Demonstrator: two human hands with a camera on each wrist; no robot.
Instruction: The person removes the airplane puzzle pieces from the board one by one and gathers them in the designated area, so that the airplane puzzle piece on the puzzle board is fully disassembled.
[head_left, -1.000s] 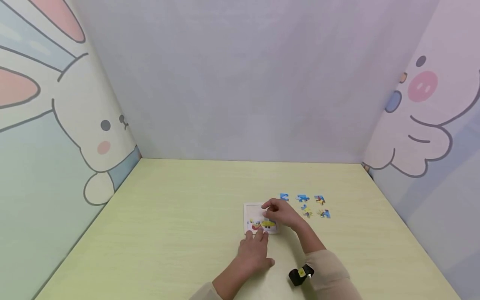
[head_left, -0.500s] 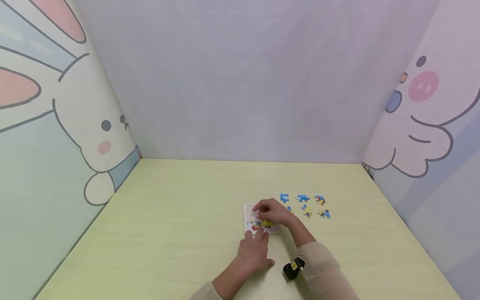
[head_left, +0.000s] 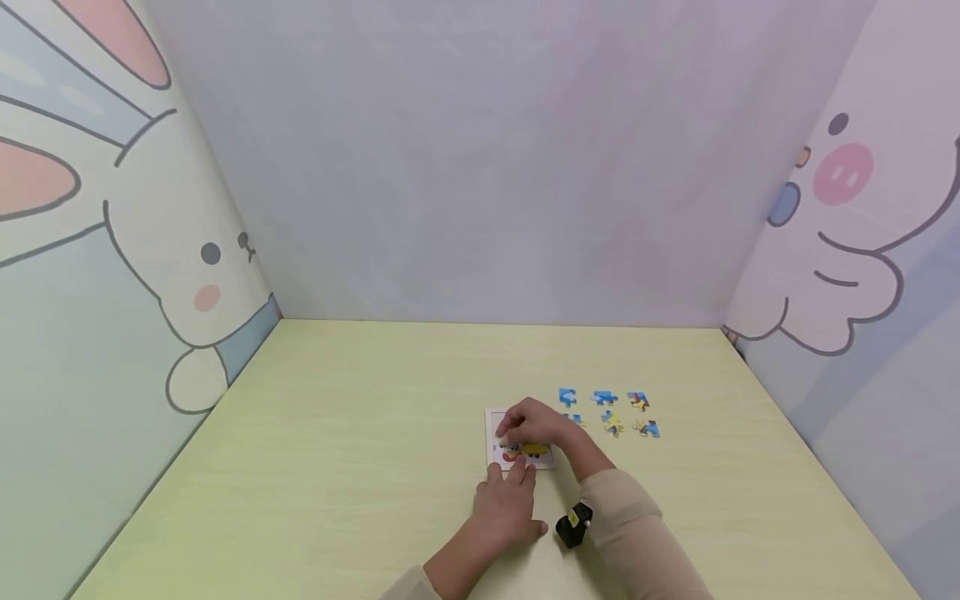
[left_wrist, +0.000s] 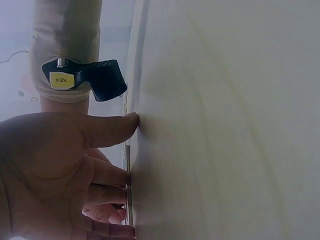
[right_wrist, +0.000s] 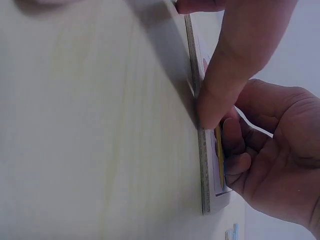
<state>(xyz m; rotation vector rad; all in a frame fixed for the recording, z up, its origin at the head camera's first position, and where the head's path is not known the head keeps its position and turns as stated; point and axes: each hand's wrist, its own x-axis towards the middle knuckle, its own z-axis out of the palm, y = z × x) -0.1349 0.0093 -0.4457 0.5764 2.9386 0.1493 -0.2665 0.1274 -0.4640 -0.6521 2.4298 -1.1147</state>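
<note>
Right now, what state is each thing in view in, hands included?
Frame: flat, partly filled
Placed pieces: in frame, near side
Loose pieces: six, apart, unfitted
Left hand: fingers extended, on frame's near edge
Right hand: fingers curled over frame; any grip hidden
Black device: mounted on right sleeve

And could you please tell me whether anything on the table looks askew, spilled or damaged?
Nothing stands out: the loose puzzle pieces lie in two rough rows beside the puzzle frame, though the right hand hides part of it.

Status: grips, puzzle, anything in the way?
Left grip on near edge of puzzle; right grip over it, hold unclear. Puzzle partly filled, six loose pieces to its right. Right grip hides part of it.
</note>
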